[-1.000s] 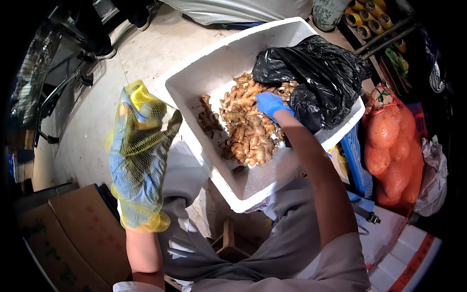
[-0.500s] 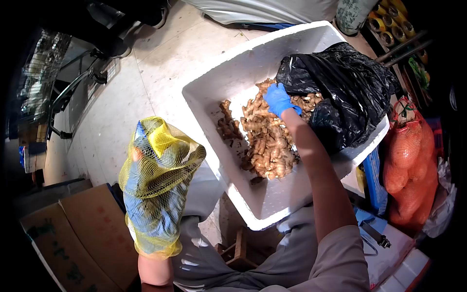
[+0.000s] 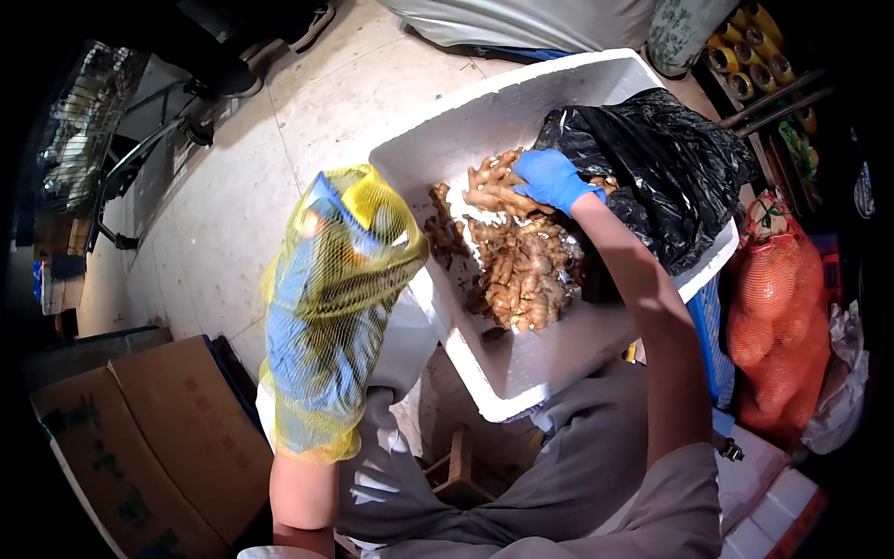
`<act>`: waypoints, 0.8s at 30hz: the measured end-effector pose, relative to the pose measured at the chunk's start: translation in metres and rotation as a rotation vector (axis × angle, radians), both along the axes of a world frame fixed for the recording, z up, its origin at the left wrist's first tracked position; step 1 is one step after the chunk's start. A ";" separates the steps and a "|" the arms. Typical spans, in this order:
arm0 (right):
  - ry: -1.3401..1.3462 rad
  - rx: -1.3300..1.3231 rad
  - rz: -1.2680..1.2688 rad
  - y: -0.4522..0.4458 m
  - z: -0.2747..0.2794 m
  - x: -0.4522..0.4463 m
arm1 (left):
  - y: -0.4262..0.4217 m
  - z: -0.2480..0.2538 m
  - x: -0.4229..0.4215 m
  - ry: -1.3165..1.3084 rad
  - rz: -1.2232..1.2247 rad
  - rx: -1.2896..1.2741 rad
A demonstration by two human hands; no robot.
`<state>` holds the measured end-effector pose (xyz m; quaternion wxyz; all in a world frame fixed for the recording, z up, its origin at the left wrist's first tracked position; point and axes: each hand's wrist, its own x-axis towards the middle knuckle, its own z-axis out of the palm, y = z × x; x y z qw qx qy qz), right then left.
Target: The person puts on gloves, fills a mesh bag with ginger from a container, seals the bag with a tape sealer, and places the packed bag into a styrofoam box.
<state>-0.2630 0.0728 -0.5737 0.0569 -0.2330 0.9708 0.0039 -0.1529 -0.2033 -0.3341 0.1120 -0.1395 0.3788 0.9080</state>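
Observation:
My right hand [image 3: 551, 179], in a blue glove, is closed on a piece of ginger [image 3: 495, 184] in the white foam box [image 3: 521, 380]. More ginger pieces [image 3: 529, 279] lie below it on the box's bottom. A black plastic bag [image 3: 656, 158] covers the box's right part, next to that hand. My left hand [image 3: 326, 317], gloved in blue, is inside a yellow mesh bag [image 3: 331, 410] left of the box. The netting and its folds hide those fingers, and what they hold cannot be made out.
Red net sacks [image 3: 778, 317] of round produce stand at the right, near white boxes [image 3: 768, 503]. Brown cardboard [image 3: 177, 419] lies at lower left. A wheeled metal cart [image 3: 140, 168] and a person's shoe [image 3: 312, 28] are at upper left. A wooden stool [image 3: 458, 466] shows between my legs.
My right hand has taken hold of ginger and lifted it slightly off the pile. My left hand, with the mesh bag around it, has come up nearer the box. The view has shifted.

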 end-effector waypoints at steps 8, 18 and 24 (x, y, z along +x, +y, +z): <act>-0.777 -1.530 -0.802 0.009 0.070 0.059 | 0.005 0.003 -0.006 0.078 -0.086 0.080; -0.073 -0.586 -0.619 0.002 -0.024 0.129 | 0.000 0.004 -0.006 0.158 -0.100 0.162; -0.711 -0.275 -0.366 0.014 -0.012 0.116 | 0.004 -0.001 -0.006 0.171 -0.094 0.182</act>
